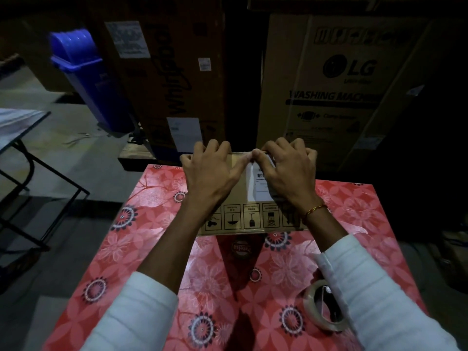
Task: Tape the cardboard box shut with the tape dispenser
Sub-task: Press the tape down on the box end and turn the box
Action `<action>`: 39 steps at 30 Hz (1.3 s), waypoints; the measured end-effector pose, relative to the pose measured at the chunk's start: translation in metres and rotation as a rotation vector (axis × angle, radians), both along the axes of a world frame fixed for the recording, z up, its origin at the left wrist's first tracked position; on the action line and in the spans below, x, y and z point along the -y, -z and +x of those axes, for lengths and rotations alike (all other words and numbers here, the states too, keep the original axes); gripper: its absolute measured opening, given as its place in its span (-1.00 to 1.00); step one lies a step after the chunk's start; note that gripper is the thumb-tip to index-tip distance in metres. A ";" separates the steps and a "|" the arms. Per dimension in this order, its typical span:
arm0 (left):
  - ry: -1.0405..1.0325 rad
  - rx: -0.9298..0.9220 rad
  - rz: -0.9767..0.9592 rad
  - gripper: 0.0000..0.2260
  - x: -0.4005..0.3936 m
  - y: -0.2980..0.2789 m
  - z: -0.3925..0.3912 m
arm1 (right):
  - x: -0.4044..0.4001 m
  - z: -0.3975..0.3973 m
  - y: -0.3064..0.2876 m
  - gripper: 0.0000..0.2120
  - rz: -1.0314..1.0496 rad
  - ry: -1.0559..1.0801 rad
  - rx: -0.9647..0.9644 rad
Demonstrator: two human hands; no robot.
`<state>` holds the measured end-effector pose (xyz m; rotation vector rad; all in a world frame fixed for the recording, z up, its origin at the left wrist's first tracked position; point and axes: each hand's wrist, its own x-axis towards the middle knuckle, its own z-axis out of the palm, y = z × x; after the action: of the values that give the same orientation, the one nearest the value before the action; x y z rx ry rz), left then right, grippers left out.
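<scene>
A small brown cardboard box (243,193) with black handling icons and a white label lies on the red floral table (141,239) at its far side. My left hand (210,171) rests on the box's left half, fingers curled over the far edge. My right hand (286,171) presses on the right half, over the label, fingers bent at the far edge. The thumbs nearly meet at the middle of the far edge. The tape dispenser (324,307), with a clear tape roll, lies on the table near its front right, partly under my right sleeve.
Large cardboard cartons (329,79) stand just behind the table, one printed with a washing machine label. A blue bin (86,72) stands at the back left. A dark folding table (22,127) is on the left, over a grey floor.
</scene>
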<state>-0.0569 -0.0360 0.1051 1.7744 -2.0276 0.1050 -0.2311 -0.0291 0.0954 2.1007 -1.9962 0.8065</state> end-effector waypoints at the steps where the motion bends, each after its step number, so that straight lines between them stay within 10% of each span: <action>1: -0.004 0.003 -0.003 -0.44 0.000 0.001 0.000 | 0.000 0.000 0.000 -0.59 0.002 -0.005 0.001; 15: 0.119 0.029 0.050 -0.59 0.001 -0.001 0.010 | -0.003 -0.003 0.001 -0.58 -0.006 -0.016 -0.071; 29: 0.252 0.130 0.357 -0.01 0.001 -0.018 0.025 | -0.010 -0.007 -0.008 -0.24 0.166 -0.075 -0.067; 39: 0.274 0.057 0.304 -0.47 -0.003 -0.014 0.025 | -0.015 -0.023 -0.017 -0.33 0.274 -0.234 -0.084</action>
<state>-0.0318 -0.0329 0.1189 1.6537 -2.4110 -0.2522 -0.2543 -0.0138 0.1123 2.5103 -1.9356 0.4860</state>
